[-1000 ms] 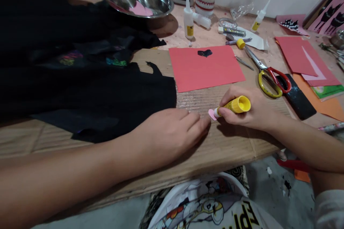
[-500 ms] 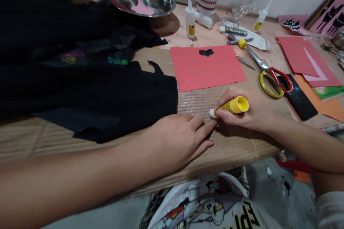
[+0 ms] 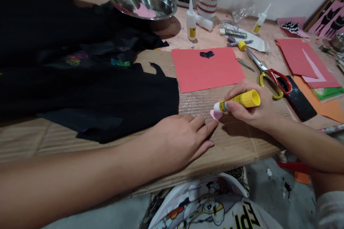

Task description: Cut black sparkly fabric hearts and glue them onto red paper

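My right hand point(image 3: 252, 109) is closed round a yellow glue stick point(image 3: 238, 101), whose white tip meets a small pink paper piece point(image 3: 215, 115) lying on the brown cardboard point(image 3: 236, 143). My left hand point(image 3: 178, 139) lies flat on the cardboard with its fingers stretched out, one fingertip pressing the edge of the pink piece. Just beyond them lies a red paper sheet point(image 3: 208, 69) with a small black heart shape point(image 3: 206, 54) near its far edge.
Black cloth point(image 3: 94, 78) covers the left. A steel bowl point(image 3: 143, 1) with a pink cut-out stands at the back. Glue bottles point(image 3: 191, 25), scissors point(image 3: 268, 73), a black phone point(image 3: 297, 100) and red, pink and orange papers point(image 3: 306, 62) lie to the right.
My left hand has opened from curled to flat and holds the pink piece down. The glue stick has lifted and tilted a little, so the pink piece shows under its tip again.
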`<state>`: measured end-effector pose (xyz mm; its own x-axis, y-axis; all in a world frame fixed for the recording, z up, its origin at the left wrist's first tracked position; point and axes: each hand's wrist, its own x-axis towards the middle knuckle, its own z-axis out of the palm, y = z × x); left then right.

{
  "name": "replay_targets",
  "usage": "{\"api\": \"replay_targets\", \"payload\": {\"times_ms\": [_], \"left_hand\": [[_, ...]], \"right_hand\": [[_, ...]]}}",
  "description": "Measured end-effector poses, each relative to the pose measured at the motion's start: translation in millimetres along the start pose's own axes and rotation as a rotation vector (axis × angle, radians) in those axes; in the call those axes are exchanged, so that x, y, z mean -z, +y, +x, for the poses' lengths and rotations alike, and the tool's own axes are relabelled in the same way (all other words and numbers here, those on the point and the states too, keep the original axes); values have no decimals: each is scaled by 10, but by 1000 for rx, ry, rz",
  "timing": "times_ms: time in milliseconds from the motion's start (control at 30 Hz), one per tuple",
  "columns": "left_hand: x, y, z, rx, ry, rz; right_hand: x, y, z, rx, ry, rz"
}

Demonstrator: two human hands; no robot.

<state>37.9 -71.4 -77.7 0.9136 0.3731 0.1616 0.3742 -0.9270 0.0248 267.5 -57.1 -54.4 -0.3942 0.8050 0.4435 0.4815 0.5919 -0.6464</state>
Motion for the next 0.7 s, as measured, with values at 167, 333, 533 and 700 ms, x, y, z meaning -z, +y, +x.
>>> {"api": "replay_targets", "payload": {"times_ms": [167,333,533,700], "left_hand": [[-21,-5,-8,4,17,7],[-10,-9,2,-1,-4,21],[0,-6,6,7,-32,17],[-16,-3,-3,2,-13,6]], "right_hand": [[-30,-21,14,-43,-122,13],[-75,-9,23,-71,-162,53],[-104,38,20,-27,-136,41],[-50,37,14,39,-124,-42]]}}
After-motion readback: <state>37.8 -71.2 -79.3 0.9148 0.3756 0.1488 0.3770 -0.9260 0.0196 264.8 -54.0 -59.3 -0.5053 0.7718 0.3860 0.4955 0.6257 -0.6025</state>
